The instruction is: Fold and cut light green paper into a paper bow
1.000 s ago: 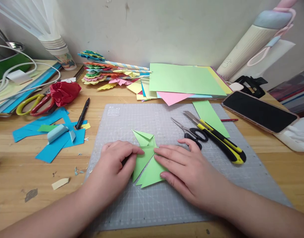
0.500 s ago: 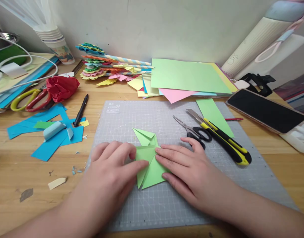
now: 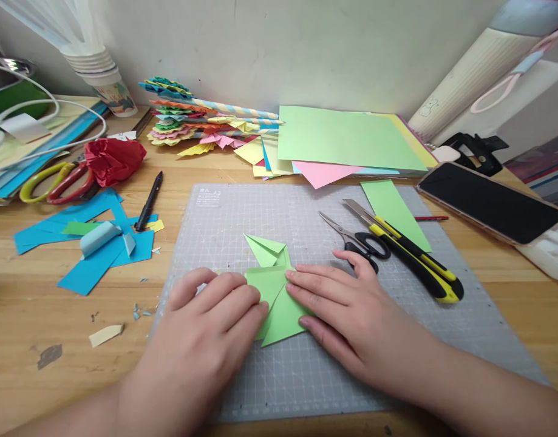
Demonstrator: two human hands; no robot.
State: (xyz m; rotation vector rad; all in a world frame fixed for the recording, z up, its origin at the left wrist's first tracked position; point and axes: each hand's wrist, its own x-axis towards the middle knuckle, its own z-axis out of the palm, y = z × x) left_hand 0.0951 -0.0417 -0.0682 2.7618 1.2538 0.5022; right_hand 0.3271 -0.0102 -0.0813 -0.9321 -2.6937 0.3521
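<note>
A folded green paper lies on the grey cutting mat, with a pointed flap sticking out at its upper left. My left hand has its fingers bent and pressed together on the paper's left side, covering part of that edge. Flat on the paper's right part rests my right hand, its fingers stretched out and the thumb near the lower right edge. Black-handled scissors lie just beyond the right hand, beside a yellow and black cutter knife.
Green paper strip and phone lie at the right. Coloured sheets and paper flowers on striped sticks are at the back. Blue scraps, a black pen, and a red paper bundle are at the left.
My left thumb has drawn back from the middle of the paper, and the left fingers now press together at its left side. My right hand has stayed in place.
</note>
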